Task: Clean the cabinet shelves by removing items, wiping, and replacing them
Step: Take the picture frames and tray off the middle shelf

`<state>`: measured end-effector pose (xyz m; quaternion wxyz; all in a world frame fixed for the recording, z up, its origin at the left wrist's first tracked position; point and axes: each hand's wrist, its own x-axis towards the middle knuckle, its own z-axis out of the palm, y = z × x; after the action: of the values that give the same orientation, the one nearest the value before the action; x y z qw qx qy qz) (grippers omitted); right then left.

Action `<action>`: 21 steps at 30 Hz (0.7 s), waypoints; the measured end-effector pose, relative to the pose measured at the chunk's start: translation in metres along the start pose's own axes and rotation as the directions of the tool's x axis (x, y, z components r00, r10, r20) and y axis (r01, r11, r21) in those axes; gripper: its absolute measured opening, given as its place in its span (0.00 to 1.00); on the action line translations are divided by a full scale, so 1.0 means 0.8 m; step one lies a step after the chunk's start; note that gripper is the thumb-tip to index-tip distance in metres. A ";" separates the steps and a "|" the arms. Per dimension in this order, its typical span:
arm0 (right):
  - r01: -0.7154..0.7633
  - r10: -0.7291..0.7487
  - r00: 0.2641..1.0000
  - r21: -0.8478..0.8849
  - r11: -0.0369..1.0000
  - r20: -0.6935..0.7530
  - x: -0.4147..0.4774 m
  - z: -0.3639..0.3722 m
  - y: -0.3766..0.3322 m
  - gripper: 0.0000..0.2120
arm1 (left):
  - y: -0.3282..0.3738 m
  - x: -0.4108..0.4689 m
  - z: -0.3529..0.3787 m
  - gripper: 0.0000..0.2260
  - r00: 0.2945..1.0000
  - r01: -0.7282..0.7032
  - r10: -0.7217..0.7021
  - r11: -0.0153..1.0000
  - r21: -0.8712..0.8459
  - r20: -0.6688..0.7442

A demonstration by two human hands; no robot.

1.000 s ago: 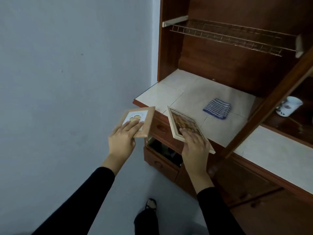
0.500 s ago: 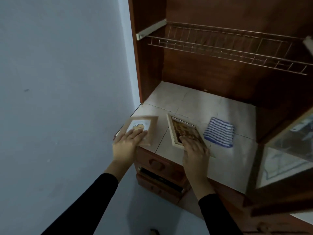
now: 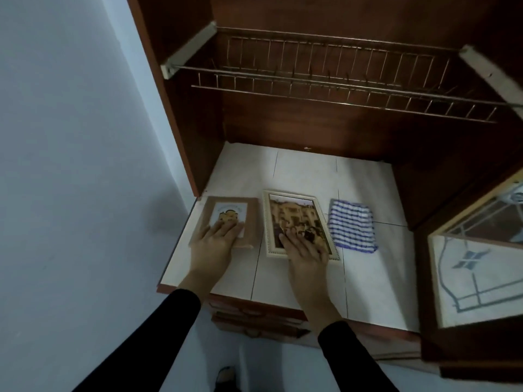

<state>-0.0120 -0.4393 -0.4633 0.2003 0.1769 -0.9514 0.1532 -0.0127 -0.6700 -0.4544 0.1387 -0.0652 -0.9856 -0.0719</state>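
Two picture frames lie flat on the tiled shelf (image 3: 305, 171) of a wooden cabinet. The brown frame (image 3: 249, 207) is at the shelf's left front, with my left hand (image 3: 215, 244) resting flat on its lower half. Beside it lies the larger white-edged frame (image 3: 291, 213) with a photo, and my right hand (image 3: 305, 253) lies flat on its lower part. A blue-and-white striped cloth (image 3: 352, 226) sits just right of the white frame, untouched.
A wire dish rack (image 3: 334, 80) spans the cabinet above the shelf. An open glass-paned cabinet door (image 3: 475, 275) juts out at the right. Drawers (image 3: 254, 315) sit under the shelf's front edge. A grey wall (image 3: 70, 137) is on the left.
Both hands carried the frames forward from beyond the shelf's front edge and laid them flat on the tiles. The view swung to face the cabinet straight on.
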 end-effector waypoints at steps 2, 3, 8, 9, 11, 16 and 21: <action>-0.010 0.011 0.999 -0.020 1.000 0.052 0.008 0.008 -0.006 0.26 | -0.010 0.013 0.008 0.25 1.000 -0.025 0.025 1.000 0.002 0.018; -0.022 0.025 0.997 -0.031 0.999 0.078 0.012 0.011 -0.008 0.26 | -0.015 0.018 0.011 0.27 0.999 -0.025 0.025 1.000 -0.004 0.031; -0.126 0.141 0.956 -0.073 0.989 0.258 0.037 0.018 -0.019 0.26 | -0.038 0.039 0.022 0.24 0.993 -0.095 0.093 0.995 0.026 0.077; -0.144 0.158 0.945 -0.070 0.987 0.288 0.041 0.019 -0.021 0.26 | -0.041 0.044 0.021 0.25 0.989 -0.123 0.120 0.992 0.032 0.090; -0.153 0.170 0.932 -0.079 0.985 0.319 0.049 0.021 -0.022 0.28 | -0.046 0.053 0.020 0.22 0.979 -0.180 0.172 0.981 0.070 0.111; -0.165 0.184 0.914 -0.083 0.983 0.360 0.057 0.037 -0.012 0.33 | -0.064 0.068 0.024 0.31 0.956 -0.241 0.226 0.968 0.066 0.186; -0.170 0.183 0.831 -0.073 0.983 0.526 0.060 0.042 -0.004 0.30 | -0.078 0.072 0.032 0.40 0.925 -0.282 0.282 0.959 -0.037 0.257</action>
<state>-0.0631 -0.4677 -0.4713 -0.0832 0.1215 -0.9835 0.1054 -0.0838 -0.7210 -0.4705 0.0174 -0.2149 -0.9756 -0.0417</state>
